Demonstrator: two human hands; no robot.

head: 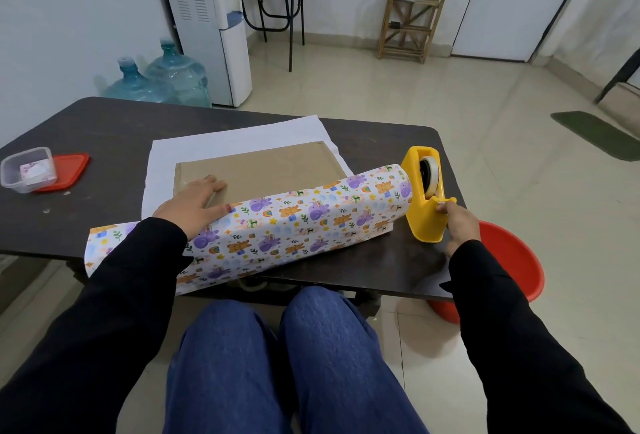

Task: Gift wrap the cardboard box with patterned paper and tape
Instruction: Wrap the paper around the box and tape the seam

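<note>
Brown cardboard box (263,170) beneath flat left hand (194,203) pinning cartoon-patterned paper (311,222); right hand (460,222) pinches white tape (440,205) at yellow plastic dispenser (424,222); a strip probably needs tearing next.

Bare dark wooden tabletop (104,128) is lying open left of the flat brown cardboard box (263,170), as far as a clear plastic tub (29,170) well left. A curled flap of cartoon-patterned wrapping paper (311,219) is walling the box's near side; a yellow plastic tape dispenser (424,222) is standing just right.

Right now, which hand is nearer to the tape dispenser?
Right. The right hand pinches tape at the dispenser's front; the left hand lies flat on the box, far to its left.
</note>
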